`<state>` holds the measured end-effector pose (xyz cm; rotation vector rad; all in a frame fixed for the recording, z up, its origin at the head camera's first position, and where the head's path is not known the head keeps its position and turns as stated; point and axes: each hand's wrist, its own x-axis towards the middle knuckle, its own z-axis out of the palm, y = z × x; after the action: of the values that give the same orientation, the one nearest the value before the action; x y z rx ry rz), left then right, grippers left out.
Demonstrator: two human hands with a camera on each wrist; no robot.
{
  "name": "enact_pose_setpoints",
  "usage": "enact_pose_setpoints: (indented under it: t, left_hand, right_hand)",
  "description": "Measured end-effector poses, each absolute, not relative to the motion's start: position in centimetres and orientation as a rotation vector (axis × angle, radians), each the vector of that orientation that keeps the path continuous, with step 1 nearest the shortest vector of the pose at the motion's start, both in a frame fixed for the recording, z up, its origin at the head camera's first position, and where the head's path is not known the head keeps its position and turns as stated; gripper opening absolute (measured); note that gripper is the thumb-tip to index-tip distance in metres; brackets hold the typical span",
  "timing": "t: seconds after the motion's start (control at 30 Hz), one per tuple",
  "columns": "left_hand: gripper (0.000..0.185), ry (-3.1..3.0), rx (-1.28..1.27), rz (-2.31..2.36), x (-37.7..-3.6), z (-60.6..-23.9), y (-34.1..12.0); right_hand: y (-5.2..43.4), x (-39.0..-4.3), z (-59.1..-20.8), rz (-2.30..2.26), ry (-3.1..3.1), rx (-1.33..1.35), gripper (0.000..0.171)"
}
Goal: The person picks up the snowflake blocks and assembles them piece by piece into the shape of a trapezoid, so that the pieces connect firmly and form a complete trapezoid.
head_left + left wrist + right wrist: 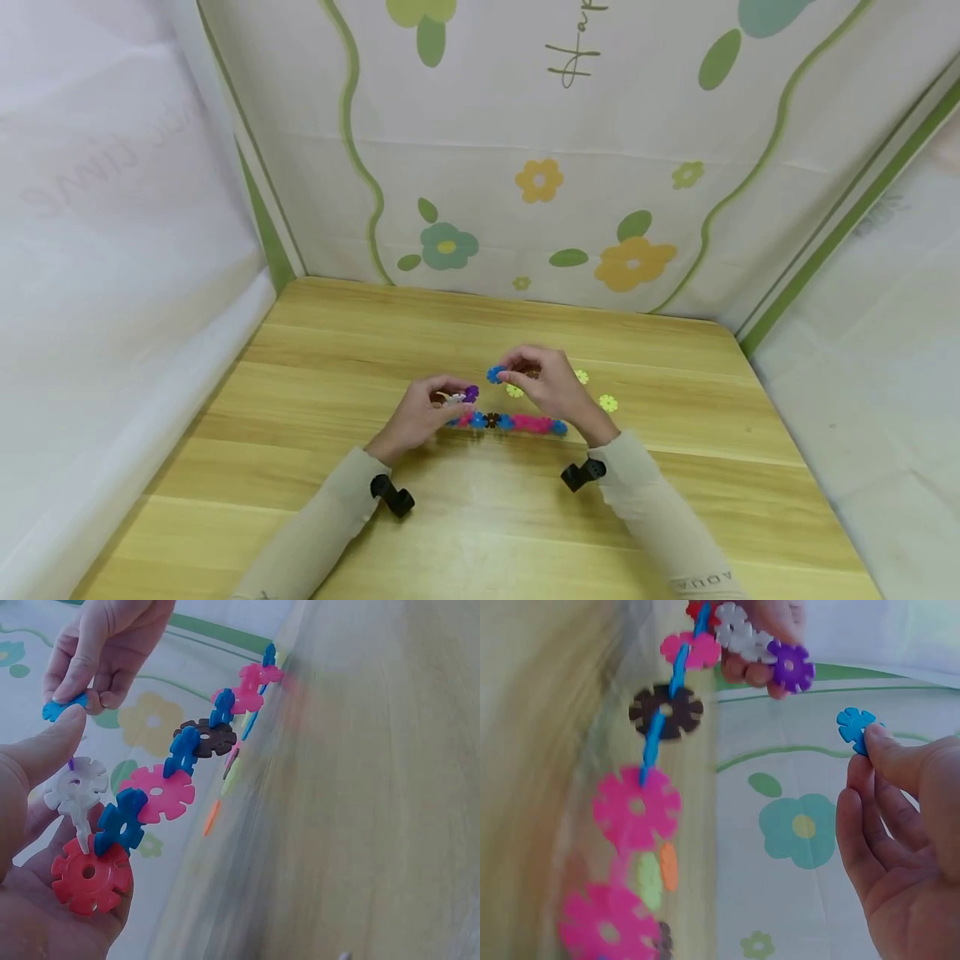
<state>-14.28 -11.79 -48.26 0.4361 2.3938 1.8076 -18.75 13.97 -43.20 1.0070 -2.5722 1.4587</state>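
My left hand (415,417) holds one end of a chain of slotted plastic snowflake discs (492,420), with the fingers around a red disc (91,877). Pink, blue and dark brown discs alternate along the chain, which stretches toward the right over the table. From the red end a short branch of white discs (735,628) rises, tipped by a purple disc (789,666). Between thumb and fingertips, my right hand (553,385) pinches a single blue snowflake disc (855,729). It is apart from the purple disc, to its right in the head view.
Loose yellow-green discs (608,403) lie on the wooden table (675,500) behind and right of the chain. An orange disc (669,866) lies there too. Printed fabric panels (480,108) enclose the table at the back and both sides.
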Motion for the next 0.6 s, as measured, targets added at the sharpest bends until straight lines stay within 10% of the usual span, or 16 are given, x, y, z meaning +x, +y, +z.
enact_pose_setpoints:
  t: [0.6]
  left_hand:
    - [0.021, 2.391, 0.452, 1.833, -14.2, -48.3, -11.7]
  right_hand:
    - [12.4, -17.7, -44.5, 1.462, -2.521, 1.05, 0.005]
